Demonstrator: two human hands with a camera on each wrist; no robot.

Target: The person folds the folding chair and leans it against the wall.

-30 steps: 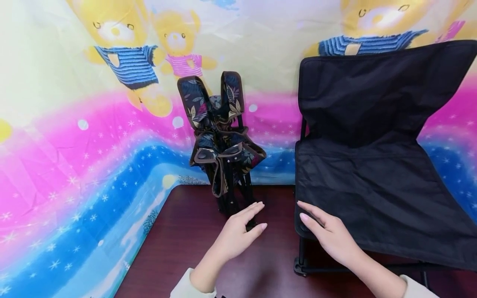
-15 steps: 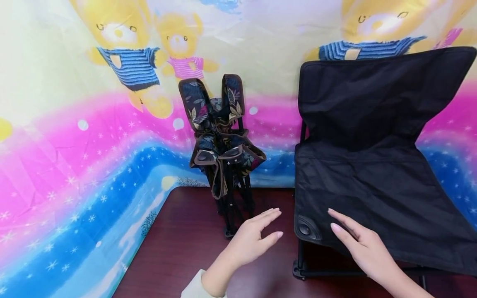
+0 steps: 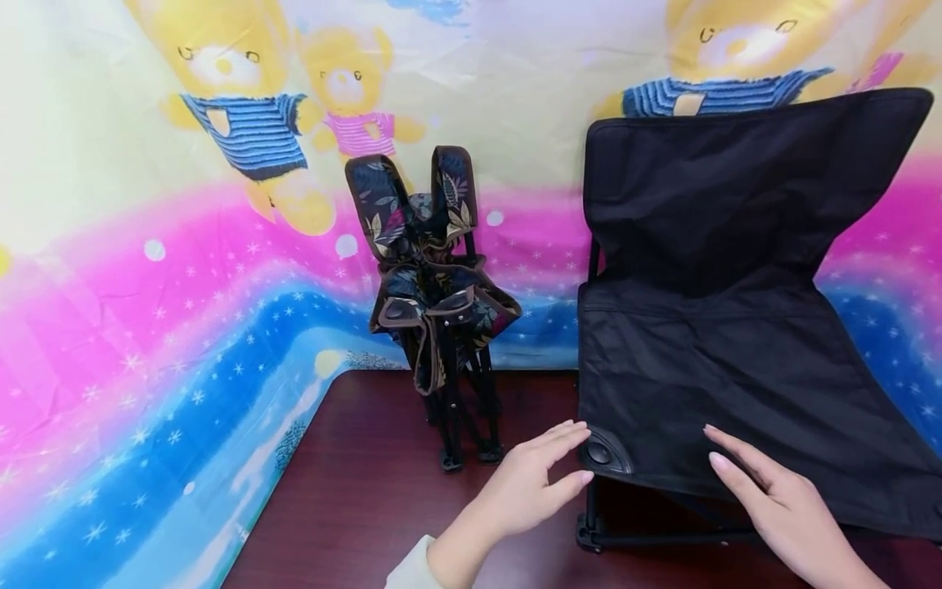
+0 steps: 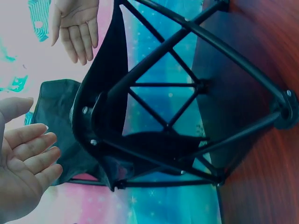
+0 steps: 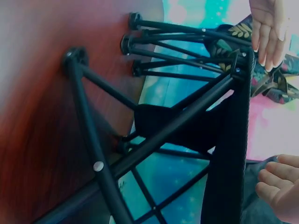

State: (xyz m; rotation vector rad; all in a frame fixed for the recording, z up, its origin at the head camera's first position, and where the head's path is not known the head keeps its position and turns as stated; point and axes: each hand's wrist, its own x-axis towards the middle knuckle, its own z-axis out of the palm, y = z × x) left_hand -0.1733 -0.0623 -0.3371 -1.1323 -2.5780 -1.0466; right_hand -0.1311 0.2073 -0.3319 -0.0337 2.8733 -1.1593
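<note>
The unfolded black cloth chair on thin dark tubular legs [image 3: 706, 307] stands at the right of the head frame, its backrest [image 3: 714, 188] in the upper right and its seat [image 3: 706, 380] reaching down toward the lower right. My left hand [image 3: 526, 487] is at the near left corner of that seat, just beside the glossy black corner patch [image 3: 603, 448]; my right hand [image 3: 787, 503] shows in front of the seat's near edge, further right. Neither grip has hold of anything: both are wide, fingers nearly straight and thumbs apart, and I cannot make out any contact. To handle this chair well, I judge it best to grasp the firm corners rather than the slack cloth, using both sides evenly so nothing twists. The crossed black tubes [image 4: 188, 29] beneath, in the upper middle of the left wrist frame, look pivoted, so I should keep my fingertips off the crossings, and mind that the black foot [image 3: 587, 536] doesn't scrape the dark red-brown bench [image 3: 353, 491]. The folded chair in dark leaf-patterned cloth [image 3: 434, 294], left of centre, could be knocked by a wide sideways swing; the printed teddy-bear sheet [image 3: 110, 245] spreads behind.
</note>
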